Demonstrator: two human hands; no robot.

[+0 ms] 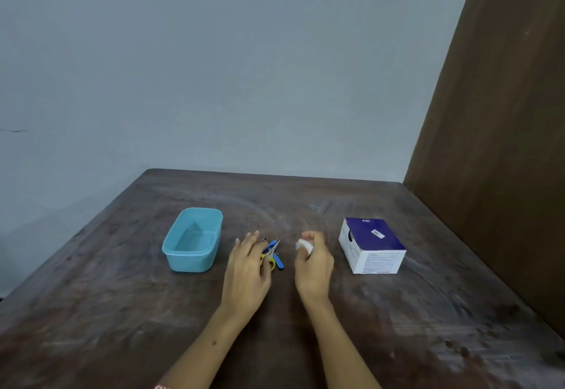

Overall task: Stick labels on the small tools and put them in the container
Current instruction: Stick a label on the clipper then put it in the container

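Two bare hands reach over the dark wooden table; the left hand, fingers spread loosely, rests over yellow-handled scissors and a blue-handled tool; the right hand pinches a small white label roll; farther off, an empty light-blue container sits left, a purple-and-white box right.

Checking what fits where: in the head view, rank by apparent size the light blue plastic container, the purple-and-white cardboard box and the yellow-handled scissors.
1. Light blue plastic container and purple-and-white cardboard box: look alike, unranked.
2. Yellow-handled scissors, partly hidden by the left hand.
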